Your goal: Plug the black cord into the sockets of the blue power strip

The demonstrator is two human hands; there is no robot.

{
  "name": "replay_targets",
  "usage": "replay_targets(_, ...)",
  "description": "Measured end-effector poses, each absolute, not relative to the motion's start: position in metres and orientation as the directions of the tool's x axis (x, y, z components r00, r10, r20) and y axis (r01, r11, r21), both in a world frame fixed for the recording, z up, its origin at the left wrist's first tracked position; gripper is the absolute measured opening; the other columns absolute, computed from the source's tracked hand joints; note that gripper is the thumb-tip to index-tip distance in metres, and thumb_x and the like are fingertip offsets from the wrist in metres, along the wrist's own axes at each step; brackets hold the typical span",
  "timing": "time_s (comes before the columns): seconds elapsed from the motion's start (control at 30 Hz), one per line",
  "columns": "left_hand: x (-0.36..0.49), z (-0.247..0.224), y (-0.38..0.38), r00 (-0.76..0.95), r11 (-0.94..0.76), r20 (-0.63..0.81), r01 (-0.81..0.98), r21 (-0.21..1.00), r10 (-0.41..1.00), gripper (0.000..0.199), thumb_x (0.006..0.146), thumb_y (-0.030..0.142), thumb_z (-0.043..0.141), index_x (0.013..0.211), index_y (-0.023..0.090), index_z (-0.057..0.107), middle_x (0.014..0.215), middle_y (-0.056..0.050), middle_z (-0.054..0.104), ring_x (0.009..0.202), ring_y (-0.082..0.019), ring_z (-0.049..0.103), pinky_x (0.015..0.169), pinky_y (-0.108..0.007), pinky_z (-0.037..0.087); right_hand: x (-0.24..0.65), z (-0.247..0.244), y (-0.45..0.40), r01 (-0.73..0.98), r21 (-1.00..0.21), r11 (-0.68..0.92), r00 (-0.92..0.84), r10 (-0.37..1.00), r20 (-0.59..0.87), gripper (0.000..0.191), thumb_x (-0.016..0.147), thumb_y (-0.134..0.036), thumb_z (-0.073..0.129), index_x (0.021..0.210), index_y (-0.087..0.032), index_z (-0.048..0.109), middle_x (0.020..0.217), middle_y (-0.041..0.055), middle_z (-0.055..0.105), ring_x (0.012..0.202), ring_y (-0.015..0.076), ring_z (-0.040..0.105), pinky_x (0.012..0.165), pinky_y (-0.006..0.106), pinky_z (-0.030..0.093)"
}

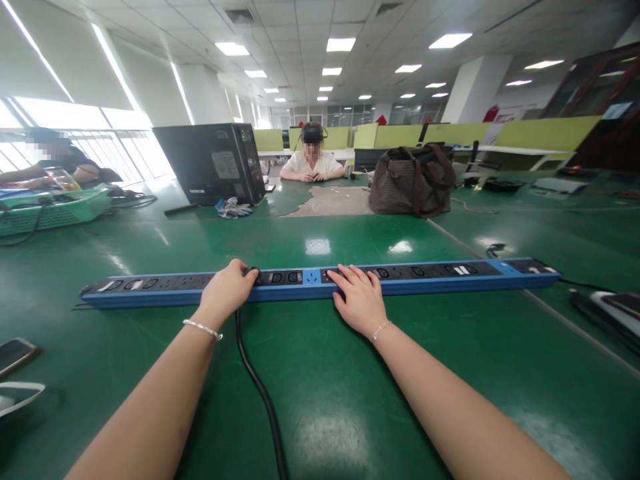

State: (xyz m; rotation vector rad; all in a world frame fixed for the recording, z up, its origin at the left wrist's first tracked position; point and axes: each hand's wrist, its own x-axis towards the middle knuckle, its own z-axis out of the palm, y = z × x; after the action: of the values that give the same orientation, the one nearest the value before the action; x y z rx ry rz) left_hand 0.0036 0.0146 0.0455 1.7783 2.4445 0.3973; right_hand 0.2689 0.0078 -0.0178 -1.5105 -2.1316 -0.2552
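A long blue power strip with black socket sections lies across the green table. Wrapped round a black plug, my left hand is at the strip, left of its middle. From under that hand a thick black cord runs down toward me. I cannot tell how deep the plug sits in a socket. My right hand rests on the strip just right of the blue middle socket, its fingers stretched flat over the top.
Behind the strip stand a black computer case, gloves and a brown bag. A green basket is at left, a phone at the near left edge. One person sits opposite, another at far left.
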Motion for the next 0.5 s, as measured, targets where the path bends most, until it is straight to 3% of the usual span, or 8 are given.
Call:
replay_targets(0.23, 0.019, 0.046, 0.009, -0.308, 0.292, 0.071, 0.940, 0.174, 0.949, 0.040, 0.082, 0.048, 0.032, 0.102, 0.018, 0.051, 0.096, -0.016, 0.067, 0.090, -0.033, 0.062, 0.071, -0.040, 0.046, 0.269, -0.017, 0.008, 0.925, -0.126, 0.358, -0.255, 0.832, 0.493, 0.042, 0.083, -0.030, 0.047, 0.125, -0.034, 0.052, 0.136, -0.0003, 0.048, 0.125, 0.0207, 0.036, 0.103, 0.045, 0.020)
replay_targets(0.5, 0.023, 0.046, 0.007, -0.336, 0.321, 0.062, 0.930, 0.177, 0.940, 0.043, 0.082, 0.049, 0.033, 0.104, 0.017, 0.050, 0.100, -0.018, 0.066, 0.091, -0.032, 0.063, 0.071, -0.041, 0.046, 0.268, -0.017, 0.007, 0.926, -0.133, 0.353, -0.250, 0.838, 0.486, 0.043, 0.083, -0.030, 0.046, 0.125, -0.033, 0.052, 0.136, 0.0003, 0.047, 0.125, 0.0218, 0.036, 0.103, 0.046, 0.019)
